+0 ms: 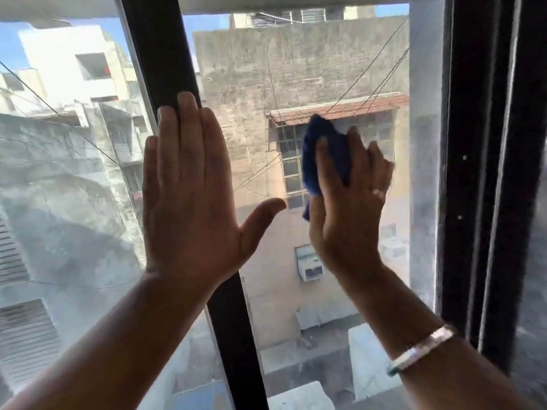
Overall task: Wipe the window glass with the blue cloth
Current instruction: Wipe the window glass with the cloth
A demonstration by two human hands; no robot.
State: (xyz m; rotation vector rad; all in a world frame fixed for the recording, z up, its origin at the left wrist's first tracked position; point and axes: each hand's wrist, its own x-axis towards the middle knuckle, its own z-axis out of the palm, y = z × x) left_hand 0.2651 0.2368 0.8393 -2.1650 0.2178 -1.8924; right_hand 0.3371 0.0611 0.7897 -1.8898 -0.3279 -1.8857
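The window glass fills the view, split by a slanted black frame bar. My right hand presses the crumpled blue cloth flat against the right pane, at mid height. The cloth bunches out above and left of my fingers. My left hand lies flat with fingers together and thumb spread, resting over the black bar and the glass beside it. It holds nothing. A pale bangle sits on my right wrist.
A wide black window frame stands at the right edge. The left pane looks hazy and smeared. Through the glass are concrete buildings, wires, a tiled awning and an air conditioner unit below.
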